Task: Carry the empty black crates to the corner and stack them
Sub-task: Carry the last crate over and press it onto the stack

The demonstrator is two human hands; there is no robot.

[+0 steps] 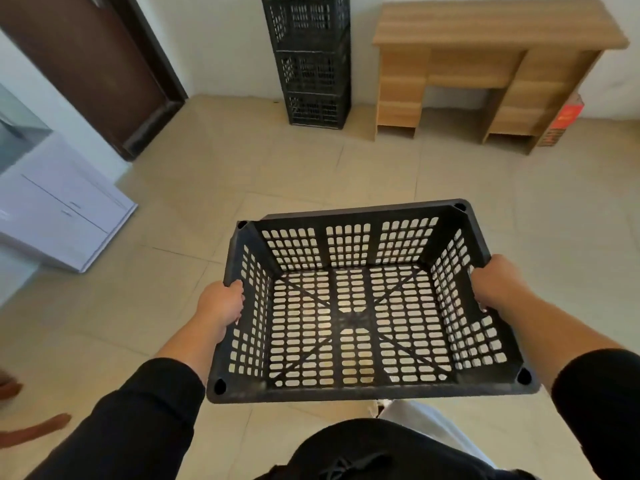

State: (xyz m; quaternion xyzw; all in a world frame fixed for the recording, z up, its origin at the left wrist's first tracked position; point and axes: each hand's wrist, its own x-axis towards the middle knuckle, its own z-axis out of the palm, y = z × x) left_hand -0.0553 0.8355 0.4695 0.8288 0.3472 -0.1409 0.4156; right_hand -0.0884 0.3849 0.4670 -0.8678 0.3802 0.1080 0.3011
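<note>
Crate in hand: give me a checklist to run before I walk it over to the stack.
1. Crate empty: ok, floor shows through its slotted bottom.
2. Left hand grips the left rim: ok.
3. Right hand grips the right rim: ok.
4. Crate level: not ok, it tilts a little, right side higher.
5. Floor free on the way to the stack: ok, bare tiles ahead.
6. Stack ready for another crate: cannot tell, its top is cut off by the frame edge; it stands by the wall, left of the desk.
</note>
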